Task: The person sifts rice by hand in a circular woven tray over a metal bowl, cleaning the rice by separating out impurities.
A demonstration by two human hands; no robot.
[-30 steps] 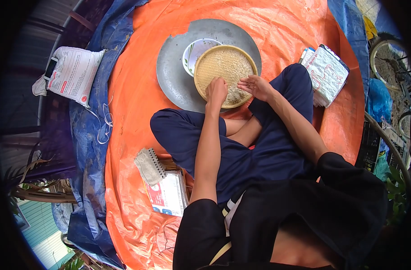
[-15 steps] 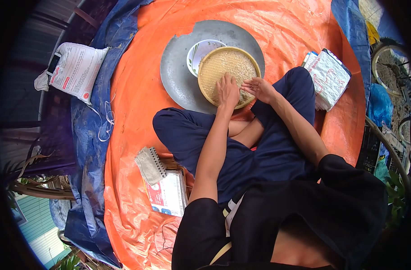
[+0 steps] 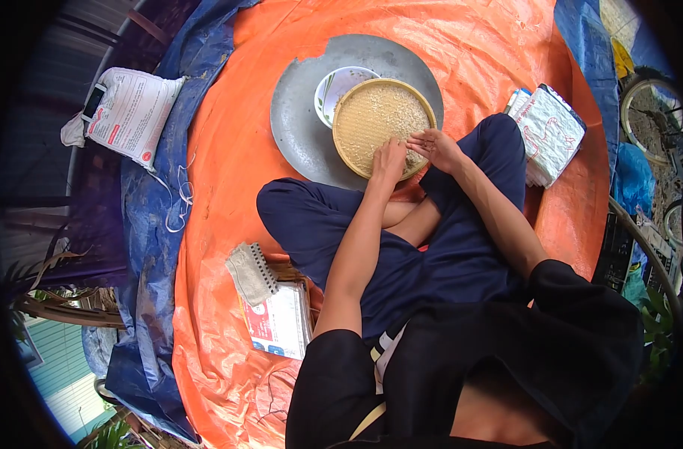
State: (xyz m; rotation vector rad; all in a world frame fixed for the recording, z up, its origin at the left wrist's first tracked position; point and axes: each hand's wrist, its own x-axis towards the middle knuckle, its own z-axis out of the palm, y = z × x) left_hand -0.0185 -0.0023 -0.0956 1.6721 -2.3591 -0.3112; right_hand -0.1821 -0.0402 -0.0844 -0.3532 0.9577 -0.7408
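Observation:
A round woven bamboo tray [image 3: 340, 127] with a raised rim holds pale grains [image 3: 394, 108] spread over its mesh. My left hand [image 3: 390, 158] is at the tray's near edge, its fingers curled together over the grains. What lies between those fingertips is hidden. Beside it, my right hand [image 3: 437, 148] rests over the near right rim with its fingers stretched out. Under the bamboo tray are a white bowl [image 3: 325, 97] with a leaf pattern and a wide grey metal tray [image 3: 295, 127] with a broken edge.
An orange tarp [image 3: 221, 172] covers the ground, edged by a blue tarp [image 3: 150, 247]. A white sack [image 3: 132, 116] stands at left, a folded sack [image 3: 547, 135] at right. A spiral notebook [image 3: 250, 273] and papers [image 3: 281, 318] lie by my left knee. A bicycle wheel [image 3: 629, 116] is far right.
My left hand has drawn back toward the tray's near rim, and its fingers have gone from spread to curled. My right hand stays nearly in place.

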